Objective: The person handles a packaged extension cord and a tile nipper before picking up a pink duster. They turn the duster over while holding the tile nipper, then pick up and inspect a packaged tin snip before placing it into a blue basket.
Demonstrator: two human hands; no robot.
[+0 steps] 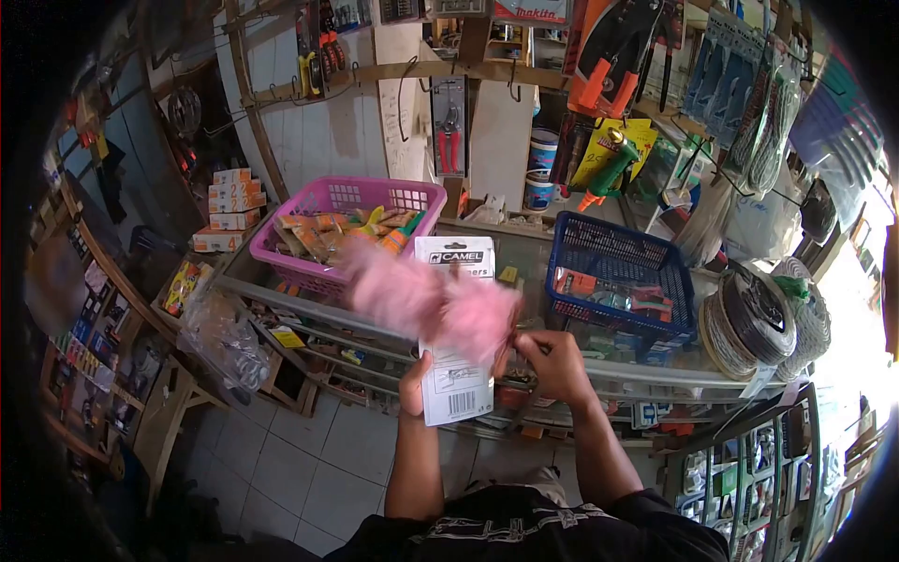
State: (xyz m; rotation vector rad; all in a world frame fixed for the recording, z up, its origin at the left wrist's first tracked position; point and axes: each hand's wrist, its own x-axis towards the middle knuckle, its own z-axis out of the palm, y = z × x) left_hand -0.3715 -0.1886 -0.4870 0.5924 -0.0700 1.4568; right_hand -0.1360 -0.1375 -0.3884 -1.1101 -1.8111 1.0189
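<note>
My left hand (412,386) grips the lower left edge of a white carded package (457,401), upright in front of me. It has the word CAMEL at the top and a barcode at the bottom. Closed on the end of a pink fluffy duster is my right hand (554,363), just right of the package. The duster (478,317) is smeared by motion and covers the middle of the card. Its fluffy part reaches left toward the pink basket (426,194), which holds several packaged items.
Beneath the baskets runs a glass display counter (520,245). A blue basket (620,234) with packaged goods stands on its right, beside coiled rope (726,328). Small orange-and-white boxes (234,201) are stacked at left. Tools hang above, including red-handled pruners (449,140).
</note>
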